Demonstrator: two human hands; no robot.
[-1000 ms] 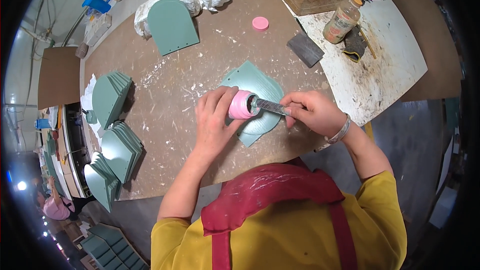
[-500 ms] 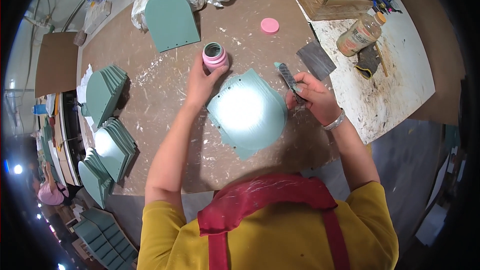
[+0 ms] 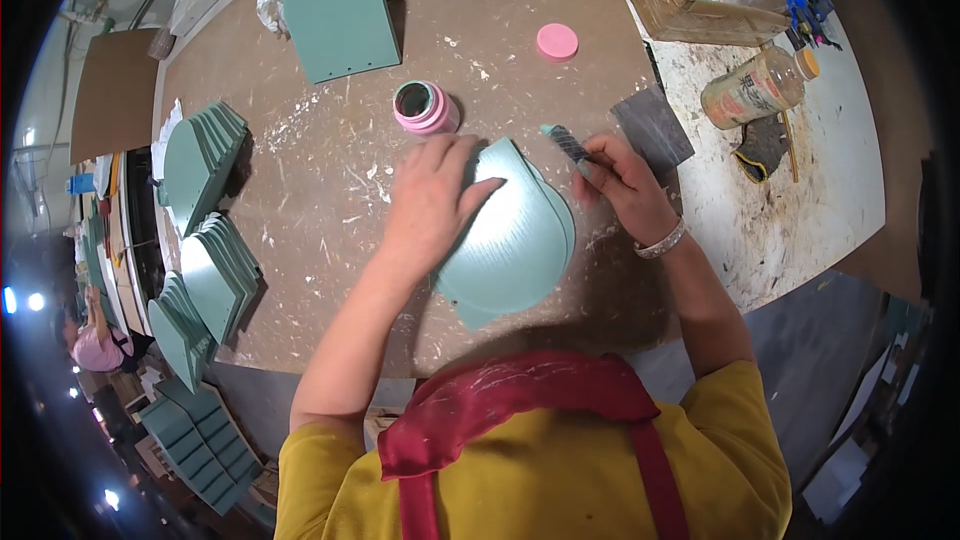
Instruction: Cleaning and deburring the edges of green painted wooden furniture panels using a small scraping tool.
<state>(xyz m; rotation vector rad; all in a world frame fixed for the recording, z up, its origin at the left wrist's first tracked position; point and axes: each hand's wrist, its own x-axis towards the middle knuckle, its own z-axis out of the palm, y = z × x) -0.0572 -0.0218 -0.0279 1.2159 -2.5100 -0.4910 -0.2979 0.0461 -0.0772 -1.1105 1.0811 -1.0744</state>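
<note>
Two pale green, round-ended panels lie stacked and turned against each other on the brown worktop, light glaring off the upper one. My left hand rests across their left edge, thumb spread over the top panel and fingers stretched toward the jar. Just beyond those fingertips stands an open pink jar, dark green inside. Right of the panels, my right hand is closed around a short, dark-wrapped tool with a pale green tip, held clear of them; its exact kind I cannot make out.
A pink lid and a dark grey sheet lie on the worktop. Another green panel leans on white wrapped bundles. Green panels stand in rows at left. A bottle and a cardboard box are at right.
My left hand has let go of the pink jar and come down onto the panels' left edge. The jar now stands by itself. My right hand still holds the tool.
</note>
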